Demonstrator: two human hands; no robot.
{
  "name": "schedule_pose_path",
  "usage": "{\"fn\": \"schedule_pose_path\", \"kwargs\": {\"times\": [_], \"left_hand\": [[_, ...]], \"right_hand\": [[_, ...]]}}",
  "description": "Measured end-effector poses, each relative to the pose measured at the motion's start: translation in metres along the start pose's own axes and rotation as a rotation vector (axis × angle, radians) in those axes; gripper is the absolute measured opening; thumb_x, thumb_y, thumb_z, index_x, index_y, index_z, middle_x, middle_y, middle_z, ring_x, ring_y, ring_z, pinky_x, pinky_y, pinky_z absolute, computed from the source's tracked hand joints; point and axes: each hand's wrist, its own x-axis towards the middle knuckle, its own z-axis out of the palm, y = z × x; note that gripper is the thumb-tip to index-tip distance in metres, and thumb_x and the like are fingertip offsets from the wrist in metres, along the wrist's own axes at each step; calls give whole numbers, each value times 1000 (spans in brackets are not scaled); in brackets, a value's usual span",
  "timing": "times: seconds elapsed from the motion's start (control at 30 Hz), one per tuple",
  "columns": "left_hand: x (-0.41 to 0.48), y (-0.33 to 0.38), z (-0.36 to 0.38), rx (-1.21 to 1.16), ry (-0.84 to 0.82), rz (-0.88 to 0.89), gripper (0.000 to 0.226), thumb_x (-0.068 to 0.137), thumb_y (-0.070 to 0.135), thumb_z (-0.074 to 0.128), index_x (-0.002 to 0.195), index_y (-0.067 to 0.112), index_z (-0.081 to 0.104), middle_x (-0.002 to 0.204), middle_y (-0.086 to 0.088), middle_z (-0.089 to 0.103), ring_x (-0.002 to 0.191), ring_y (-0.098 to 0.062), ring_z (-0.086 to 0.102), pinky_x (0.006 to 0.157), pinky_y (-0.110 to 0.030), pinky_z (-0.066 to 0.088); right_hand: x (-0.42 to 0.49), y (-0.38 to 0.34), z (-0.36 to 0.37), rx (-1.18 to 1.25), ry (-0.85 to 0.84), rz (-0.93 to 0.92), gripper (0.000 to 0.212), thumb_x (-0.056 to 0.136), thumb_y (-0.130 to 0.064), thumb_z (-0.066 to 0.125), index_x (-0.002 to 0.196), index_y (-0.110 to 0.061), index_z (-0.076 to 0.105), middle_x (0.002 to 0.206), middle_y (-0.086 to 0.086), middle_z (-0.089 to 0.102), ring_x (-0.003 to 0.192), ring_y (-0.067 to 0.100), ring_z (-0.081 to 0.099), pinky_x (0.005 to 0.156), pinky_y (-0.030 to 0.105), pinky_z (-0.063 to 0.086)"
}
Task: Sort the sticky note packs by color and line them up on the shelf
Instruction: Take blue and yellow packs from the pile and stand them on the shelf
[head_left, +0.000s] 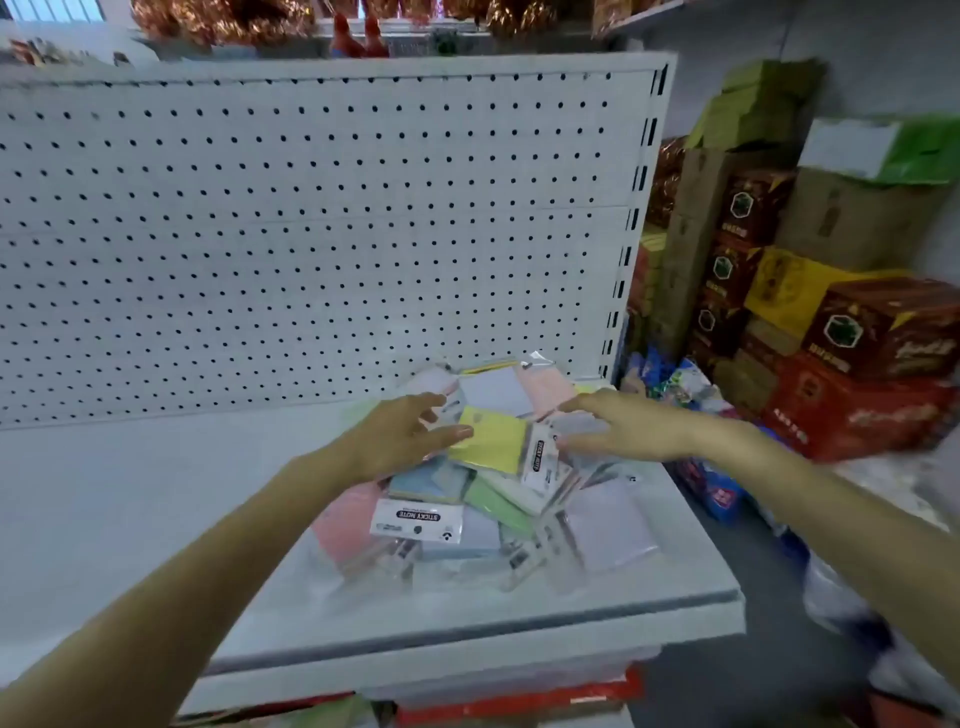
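Observation:
A loose heap of sticky note packs lies on the right part of the white shelf (156, 509). On top sits a yellow pack (491, 439). Around it lie a pink pack (345, 522), a blue pack (431, 480), a green pack (498, 506), a lilac pack (610, 527) and more pale packs at the back (491, 392). My left hand (400, 436) reaches in from the left with fingers apart, its fingertips at the yellow pack's left edge. My right hand (618, 426) hovers over the heap's right side, fingers spread, holding nothing.
A white pegboard (311, 234) backs the shelf. To the right, stacked red, brown and yellow cartons (852, 364) and plastic bags (717, 488) fill the floor. The shelf's front edge (467, 634) runs below the heap. Red boxes (519, 701) sit under the shelf.

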Motion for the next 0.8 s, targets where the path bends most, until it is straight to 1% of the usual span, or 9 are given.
{"fn": "schedule_pose_path", "kwargs": {"times": [0.1, 0.2, 0.27, 0.37, 0.47, 0.57, 0.63, 0.73, 0.8], "left_hand": [[26, -2, 14, -154, 25, -70, 61, 83, 49, 63, 134, 21, 47, 116, 1, 59, 99, -15, 57, 81, -25, 46], [43, -1, 27, -272, -17, -133, 56, 81, 43, 68, 130, 24, 47, 100, 9, 57, 90, -12, 57, 69, -20, 44], [54, -4, 34, -339, -34, -137, 60, 78, 36, 74, 129, 23, 46, 102, 4, 60, 84, -10, 58, 71, -22, 46], [62, -8, 40, -324, -21, -130, 67, 68, 29, 84, 124, 27, 48, 91, 5, 60, 78, -9, 58, 72, -22, 47], [68, -9, 37, -326, -5, -158, 64, 60, 31, 88, 113, 33, 52, 89, -1, 62, 80, -16, 59, 70, -27, 46], [71, -7, 30, -312, -27, -181, 49, 59, 30, 88, 97, 34, 56, 81, -3, 63, 73, -18, 58, 63, -27, 43], [69, -3, 24, -381, -32, -211, 38, 63, 24, 86, 91, 25, 59, 78, -5, 63, 69, -20, 58, 62, -28, 44], [59, 2, 15, -526, -27, -277, 30, 74, 11, 78, 93, 10, 55, 89, -13, 66, 68, -23, 60, 60, -30, 47], [50, 4, 9, -608, -18, -307, 30, 77, 7, 74, 97, 7, 51, 94, -14, 68, 70, -24, 62, 59, -31, 50]], "right_hand": [[10, 29, 9, 114, 210, 45, 60, 85, -51, 58, 132, -16, 51, 133, 3, 53, 121, 21, 50, 92, 25, 38], [16, 50, 17, 188, 298, 191, 48, 84, -52, 61, 116, -16, 56, 106, 6, 59, 94, 19, 55, 73, 26, 41], [22, 59, 21, 301, 276, 312, 47, 80, -56, 62, 102, -15, 55, 89, 1, 57, 79, 16, 55, 63, 28, 41], [35, 65, 29, 460, 164, 428, 49, 76, -57, 67, 83, -12, 50, 77, 2, 54, 61, 16, 53, 54, 25, 41], [42, 65, 35, 569, 48, 462, 46, 75, -55, 70, 78, -12, 53, 62, 4, 55, 46, 15, 51, 45, 22, 42], [40, 69, 39, 703, 67, 492, 42, 74, -47, 74, 76, -12, 51, 57, 4, 50, 45, 13, 45, 44, 23, 38], [39, 72, 40, 827, 132, 496, 41, 72, -39, 79, 83, -10, 52, 60, 7, 51, 45, 14, 45, 42, 23, 36], [34, 76, 35, 912, 217, 505, 46, 73, -28, 80, 103, -2, 59, 82, 13, 64, 48, 12, 56, 40, 18, 43], [30, 81, 29, 1006, 226, 502, 42, 75, -23, 78, 105, -2, 58, 96, 17, 69, 55, 15, 65, 50, 23, 54]]}}
